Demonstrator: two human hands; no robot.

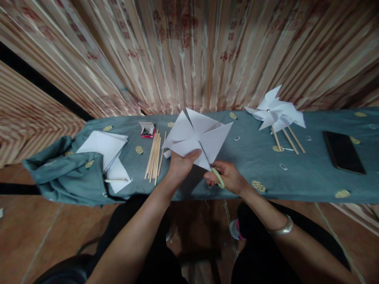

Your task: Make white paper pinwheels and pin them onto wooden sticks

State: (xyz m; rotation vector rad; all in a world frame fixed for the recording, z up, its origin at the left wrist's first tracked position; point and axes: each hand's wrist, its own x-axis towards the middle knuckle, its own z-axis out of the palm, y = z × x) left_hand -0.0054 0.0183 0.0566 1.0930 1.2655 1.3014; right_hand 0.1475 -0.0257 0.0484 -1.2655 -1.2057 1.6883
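Observation:
A square sheet of white paper (213,140), slit inward from its corners, is raised over the table in my left hand (184,163). The left thumb lies on top of the sheet and the other fingers are hidden beneath it. My right hand (229,176) grips scissors (218,178) with pale green handles. Their blades lie along a cut at the paper's near corner. Just left of the paper is a bundle of thin wooden sticks (153,159). Behind those sits a small open red-and-white box (147,130) with dark bits inside.
Finished paper pinwheels (274,112) on sticks lie at the right rear. A dark phone (344,152) rests farther right. White paper sheets (99,146) and a pencil-like stick (116,180) are at left, beside a bunched fold of the green tablecloth (63,167). A striped curtain (195,55) hangs behind.

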